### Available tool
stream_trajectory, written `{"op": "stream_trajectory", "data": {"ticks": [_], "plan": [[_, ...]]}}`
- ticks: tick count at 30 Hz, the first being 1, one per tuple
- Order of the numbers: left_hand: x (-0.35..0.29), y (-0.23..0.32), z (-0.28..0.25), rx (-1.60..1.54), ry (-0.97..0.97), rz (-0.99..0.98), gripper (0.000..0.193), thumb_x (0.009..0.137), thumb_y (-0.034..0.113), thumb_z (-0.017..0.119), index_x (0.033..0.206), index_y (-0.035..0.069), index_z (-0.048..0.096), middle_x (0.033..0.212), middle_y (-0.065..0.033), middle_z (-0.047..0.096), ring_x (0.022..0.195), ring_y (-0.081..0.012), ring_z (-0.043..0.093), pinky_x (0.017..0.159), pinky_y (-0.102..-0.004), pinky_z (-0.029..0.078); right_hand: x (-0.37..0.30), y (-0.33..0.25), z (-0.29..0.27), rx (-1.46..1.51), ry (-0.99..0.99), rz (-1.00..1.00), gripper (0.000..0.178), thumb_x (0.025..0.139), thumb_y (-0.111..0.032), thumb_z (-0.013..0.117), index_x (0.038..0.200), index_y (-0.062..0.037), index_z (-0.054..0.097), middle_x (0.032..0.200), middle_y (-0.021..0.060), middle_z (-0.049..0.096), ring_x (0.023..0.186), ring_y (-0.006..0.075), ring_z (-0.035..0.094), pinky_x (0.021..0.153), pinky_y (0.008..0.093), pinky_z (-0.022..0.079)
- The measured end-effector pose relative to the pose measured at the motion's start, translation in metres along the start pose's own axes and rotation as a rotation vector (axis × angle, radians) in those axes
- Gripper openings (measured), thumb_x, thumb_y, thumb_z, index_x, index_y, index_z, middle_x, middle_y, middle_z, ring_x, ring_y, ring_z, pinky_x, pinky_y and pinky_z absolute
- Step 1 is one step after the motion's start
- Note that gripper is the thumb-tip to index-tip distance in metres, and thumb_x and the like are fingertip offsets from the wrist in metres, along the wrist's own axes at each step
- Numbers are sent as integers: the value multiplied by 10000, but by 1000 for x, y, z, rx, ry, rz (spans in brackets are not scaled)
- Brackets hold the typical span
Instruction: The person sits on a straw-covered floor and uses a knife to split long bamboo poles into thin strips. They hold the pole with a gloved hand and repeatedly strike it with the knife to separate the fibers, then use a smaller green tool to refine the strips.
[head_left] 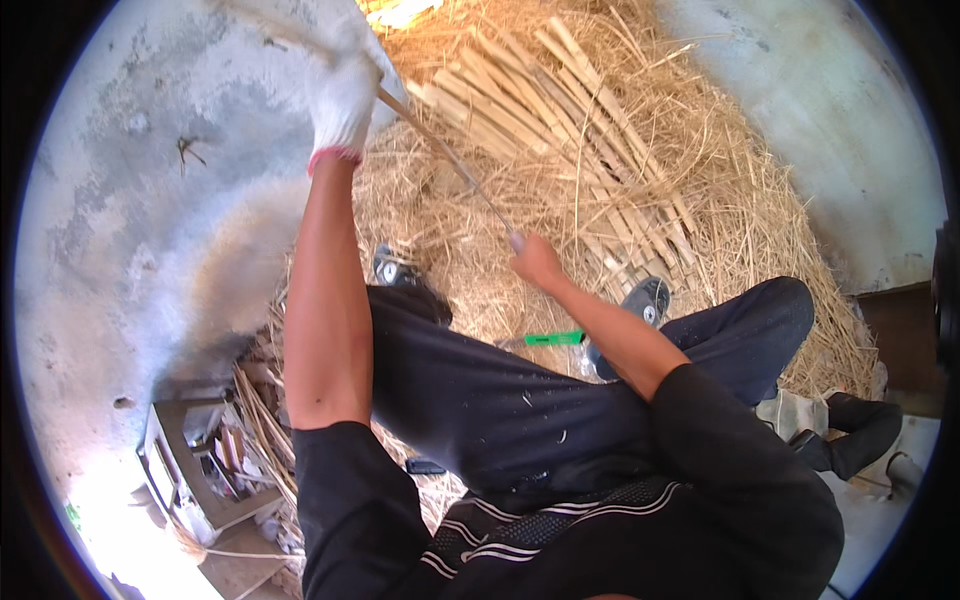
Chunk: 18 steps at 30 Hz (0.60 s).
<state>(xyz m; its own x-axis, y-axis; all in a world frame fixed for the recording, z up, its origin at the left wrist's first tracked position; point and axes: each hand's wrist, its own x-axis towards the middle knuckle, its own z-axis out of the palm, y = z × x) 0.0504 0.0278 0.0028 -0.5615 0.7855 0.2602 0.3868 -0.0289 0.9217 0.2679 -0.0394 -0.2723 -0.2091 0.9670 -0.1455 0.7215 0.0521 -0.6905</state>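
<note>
In the head view, the left hand [345,90], in a white glove [338,118] with a pink cuff, is at the upper left of the frame, its fingers closed around a thin stick [428,137]. The stick crosses the gloved palm: one part runs out beyond the glove toward the top left edge, blurred, and the other slopes down to the middle of the frame. There the bare right hand [537,262] has its fingers curled about the lower end, with the thumb near the tip; the exact placing of the fingertips is too small to tell. Between the two hands the stick is bare, brown near the glove and greyer lower down.

Loose straw [740,240] covers the floor from the top centre to the right, and a fan of pale split strips [575,125] lies on it at the upper centre, to the right of the stick. Below the right hand, at the centre, a green-handled tool [553,338] lies near the dark trousers [520,400]. A stained grey wall [220,120] fills the left side; at the lower left stands an open box [245,512] with jumbled scraps.
</note>
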Motion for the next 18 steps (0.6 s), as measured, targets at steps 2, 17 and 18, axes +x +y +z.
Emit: {"op": "stream_trajectory", "data": {"ticks": [2,17,18], "plan": [[-4,10,-4,83,-18,-47,650,967,621,429,709,47,588,629,-58,558,596,-145,526,597,-326,463,2,17,16,24,-66,67,294,874,-199,636,973,78,622,830,286,658,800,434,667,719,489,531],[-6,17,16,211,-317,129,612,964,558,486,618,55,534,588,-60,518,607,-171,500,621,-349,424,47,69,-24,952,-867,455,238,837,-124,700,739,-51,496,556,4,475,428,134,457,439,347,424],[-9,17,16,236,-353,166,601,966,564,479,652,55,537,588,-52,518,612,-173,497,625,-354,425,34,71,-11,896,-796,479,231,836,-142,713,766,-36,520,561,18,500,433,143,482,444,353,434]]}}
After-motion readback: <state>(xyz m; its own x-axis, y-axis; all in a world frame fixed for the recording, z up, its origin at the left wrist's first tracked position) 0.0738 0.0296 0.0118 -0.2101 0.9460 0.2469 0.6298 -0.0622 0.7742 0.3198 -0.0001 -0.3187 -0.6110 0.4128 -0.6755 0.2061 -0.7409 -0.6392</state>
